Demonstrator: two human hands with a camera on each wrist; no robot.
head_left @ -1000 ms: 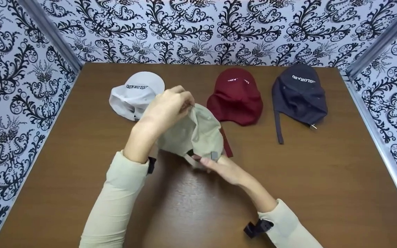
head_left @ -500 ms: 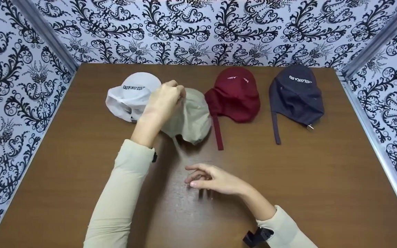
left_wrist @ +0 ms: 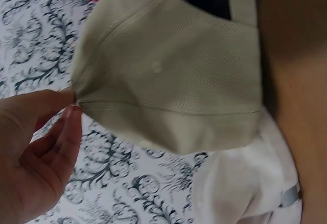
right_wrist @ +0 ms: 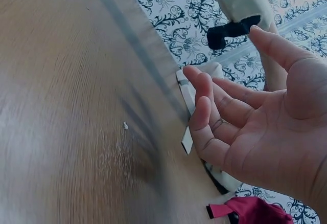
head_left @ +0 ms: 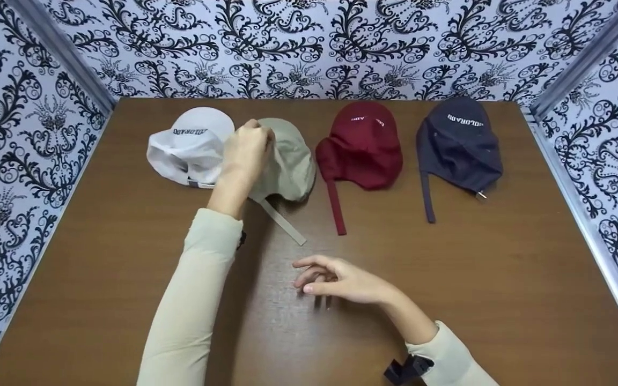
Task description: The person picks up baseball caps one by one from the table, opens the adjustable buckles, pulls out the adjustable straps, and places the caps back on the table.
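My left hand (head_left: 247, 147) pinches a beige baseball cap (head_left: 291, 161) by the top of its crown; in the left wrist view thumb and fingertips meet at the crown's peak, and the cap (left_wrist: 168, 70) hangs from them. Its loose back strap (head_left: 285, 222) trails toward me over the table. Just left of it lies a white cap (head_left: 191, 147) with dark lettering, partly covered by my hand in the head view. My right hand (head_left: 341, 281) hovers nearer to me, palm turned sideways, fingers loosely bent and holding nothing.
Right of the beige cap lie a dark red cap (head_left: 365, 147) and, farther right, a navy cap (head_left: 462, 145), both with straps pointing toward me. The brown table (head_left: 502, 284) ends at patterned walls (head_left: 309, 48) on the back and sides.
The left hand has carried the beige cap back and left, between the white and red caps. My right hand has let go of it and drawn back toward me.
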